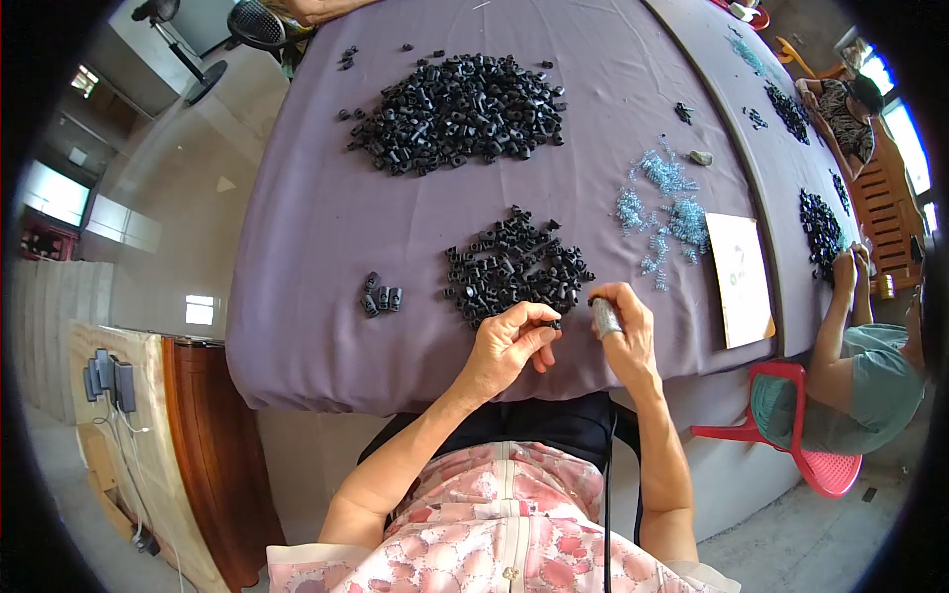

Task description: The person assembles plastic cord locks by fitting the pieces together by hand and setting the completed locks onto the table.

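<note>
Black cylinders (381,299), a few, lie at left on the cloth-covered bench (306,247). Next, farther off, a big far heap (460,114) of black parts; closer in, the near heap (516,267), smaller and looser. Left hand (504,351) is just below the near heap: thumb and fingertips together, clamped on a small black piece (557,324). Right hand (633,331) is just beside it, fingers curled toward the thumb, with a grey sleeve-like thing (607,316) and a dark tip there; too small to tell if held or worn, so can't call that grip. Further right, loose bluish springs (689,222), then a pale board (741,282).

Handling, judged by eye: small black piece should be very light, stiff, smooth enough to slip or roll, hardly fragile. Best taken by its outer sides, between thumb and fingertip. Springs likely tangle; lift one by an end.
</note>
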`<state>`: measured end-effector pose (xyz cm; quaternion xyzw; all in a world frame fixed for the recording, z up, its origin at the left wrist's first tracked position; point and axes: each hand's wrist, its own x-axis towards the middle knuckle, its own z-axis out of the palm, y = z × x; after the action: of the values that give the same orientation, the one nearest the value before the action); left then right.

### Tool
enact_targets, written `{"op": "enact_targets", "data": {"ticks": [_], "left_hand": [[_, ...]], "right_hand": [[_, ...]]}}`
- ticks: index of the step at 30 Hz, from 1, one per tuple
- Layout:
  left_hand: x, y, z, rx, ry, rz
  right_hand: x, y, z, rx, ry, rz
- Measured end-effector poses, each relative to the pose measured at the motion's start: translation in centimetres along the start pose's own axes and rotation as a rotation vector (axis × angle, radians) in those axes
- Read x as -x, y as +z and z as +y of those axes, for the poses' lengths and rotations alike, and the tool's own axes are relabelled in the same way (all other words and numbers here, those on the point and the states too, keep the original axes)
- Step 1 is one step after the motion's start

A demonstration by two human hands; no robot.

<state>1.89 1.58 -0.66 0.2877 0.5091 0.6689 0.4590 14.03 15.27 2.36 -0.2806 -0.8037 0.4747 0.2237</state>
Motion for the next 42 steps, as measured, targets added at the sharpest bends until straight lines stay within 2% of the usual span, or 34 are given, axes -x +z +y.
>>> {"op": "enact_targets", "data": {"ticks": [1,3,8,14,17,24,30,39,42], "left_hand": [[0.0,0.0,0.0,0.021,-0.008,0.009],[0.0,0.1,0.1,0.062,-0.024,0.019],[-0.1,0.0,0.4,0.048,-0.013,0.002],[-0.2,-0.1,-0.1,0.045,-0.001,0.014],[-0.1,0.0,-0.1,0.025,0.006,0.02],[0.0,0.1,0.3,0.027,-0.012,0.039],[-0.1,-0.1,0.3,0.034,-0.007,0.033],[-0.1,-0.6,0.3,0.046,-0.015,0.011],[-0.1,-0.7,0.2,0.041,-0.001,-0.008]], "right_hand": [[0.6,0.3,-0.3,-0.205,0.155,-0.032],[1.2,1.1,-1.4,-0.405,0.221,-0.087],[1.8,2.8,-0.8,-0.707,0.265,-0.13],[1.9,2.7,-1.0,-0.579,0.187,-0.133],[1.9,2.5,-0.5,-0.616,0.178,-0.109],[1.9,3.2,0.8,-0.993,0.295,-0.097],[1.6,2.9,0.5,-0.936,0.328,-0.125],[1.5,2.6,0.4,-0.776,0.249,-0.18],[1.4,2.5,0.1,-0.844,0.279,-0.198]]}}
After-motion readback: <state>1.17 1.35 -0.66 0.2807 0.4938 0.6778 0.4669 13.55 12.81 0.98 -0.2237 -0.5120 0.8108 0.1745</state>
